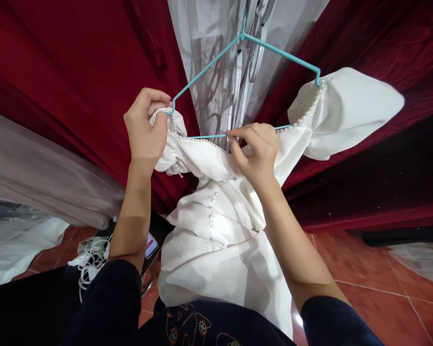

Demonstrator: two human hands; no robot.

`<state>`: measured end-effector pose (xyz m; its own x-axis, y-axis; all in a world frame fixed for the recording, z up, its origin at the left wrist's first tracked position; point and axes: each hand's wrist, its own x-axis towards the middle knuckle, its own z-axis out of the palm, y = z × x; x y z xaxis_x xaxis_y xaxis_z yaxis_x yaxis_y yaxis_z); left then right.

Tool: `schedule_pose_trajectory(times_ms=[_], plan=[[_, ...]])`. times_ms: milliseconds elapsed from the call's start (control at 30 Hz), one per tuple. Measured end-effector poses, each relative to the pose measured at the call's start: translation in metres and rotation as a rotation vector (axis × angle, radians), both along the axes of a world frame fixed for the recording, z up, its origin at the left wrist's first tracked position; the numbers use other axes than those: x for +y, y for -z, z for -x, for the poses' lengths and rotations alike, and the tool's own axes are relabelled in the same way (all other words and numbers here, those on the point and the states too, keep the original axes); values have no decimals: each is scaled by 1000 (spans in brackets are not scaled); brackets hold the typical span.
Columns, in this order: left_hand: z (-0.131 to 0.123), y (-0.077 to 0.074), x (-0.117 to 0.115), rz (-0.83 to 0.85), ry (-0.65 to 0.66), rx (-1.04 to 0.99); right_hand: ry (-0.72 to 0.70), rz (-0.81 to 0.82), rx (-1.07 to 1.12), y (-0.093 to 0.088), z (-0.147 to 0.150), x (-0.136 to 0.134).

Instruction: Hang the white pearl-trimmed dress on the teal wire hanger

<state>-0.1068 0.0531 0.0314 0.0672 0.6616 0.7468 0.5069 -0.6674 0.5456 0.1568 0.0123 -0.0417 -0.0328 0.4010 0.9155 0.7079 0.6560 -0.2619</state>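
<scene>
Head view: a turquoise wire hanger (274, 48) hangs in front of the person, and a white satin dress (220, 230) with a pearl-trimmed neckline and a row of small covered buttons is draped on it, its body falling straight below the hanger. The left hand (146, 127) is at the hanger's left corner, fingers curled tight around the bunched shoulder of the dress there. The right hand (256, 151) is at the middle of the hanger's lower bar, thumb and fingertips (234, 139) pinched on the wire just where the pearl edge crosses it; whether cloth is in that pinch too cannot be told. The other puffed sleeve sits over the hanger's right corner. Dark red velvet drapes (75, 62) hang behind the hanger on both sides. It looks like the neckline is being settled along the hanger; the left shoulder seems to need spreading evenly without straining the pearls
</scene>
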Motion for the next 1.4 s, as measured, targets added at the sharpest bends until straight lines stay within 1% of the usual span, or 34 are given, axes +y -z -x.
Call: schedule_pose_trajectory(times_ms=[100, 167, 233, 300, 367, 400, 467, 567, 633, 667, 700, 733, 767, 800, 833, 867, 900, 933, 1000, 1133, 1200, 1267, 1333, 1367, 1400], plan=[[18, 3, 13, 11, -44, -143, -19, -1, 18, 0, 2, 1], [31, 9, 17, 4, -131, -206, -25, -11, 30, 0, 6, 0], [42, 17, 13, -18, -231, -241, -16, -13, 39, 0, 10, -1], [50, 26, 3, 17, -309, -203, -27, -10, 54, -1, 14, -2], [54, 34, -11, 130, -365, -80, -62, -1, 78, -1, 16, -2], [53, 36, -18, 196, -366, 3, -74, 2, 89, -1, 17, -2], [46, 40, -32, 298, -280, 162, -70, 3, 102, -1, 17, -2], [22, 42, -50, 354, -10, 349, -27, 19, 98, 0, 17, 0], [1, 44, -60, 297, 180, 431, -17, 42, 95, 1, 16, 0], [-10, 45, -64, 224, 256, 445, -23, 49, 98, 1, 16, -1], [-20, 45, -67, 130, 301, 441, -33, 50, 103, 1, 16, -1], [-30, 45, -68, 31, 300, 422, -43, 48, 107, 1, 16, -2], [-38, 43, -69, -52, 256, 395, -50, 44, 108, 0, 15, -3], [-46, 41, -68, -108, 175, 366, -53, 42, 105, -1, 14, -4], [-53, 39, -66, -127, 79, 347, -51, 43, 100, -1, 13, -6], [-58, 37, -63, -112, -1, 341, -49, 43, 91, -2, 12, -7], [-63, 35, -60, -77, -46, 349, -45, 41, 82, -2, 11, -8], [-67, 35, -57, -38, -57, 369, -39, 38, 74, -2, 10, -9], [-73, 37, -52, -3, -27, 427, -19, 25, 66, -1, 9, -11], [-74, 47, -54, -65, -2, 466, 5, 12, 57, -1, 11, -19], [-72, 48, -57, -73, 16, 458, -21, 27, 34, -4, 11, -25], [-71, 45, -59, -58, 24, 451, -90, 53, 39, -10, 8, -31], [-71, 41, -59, -34, 14, 444, -138, -12, 144, -18, -2, -33], [-71, 39, -59, -17, 5, 444, -126, -86, 217, -22, -10, -31], [-72, 37, -58, -4, -2, 444, -85, -169, 274, -26, -20, -29]])
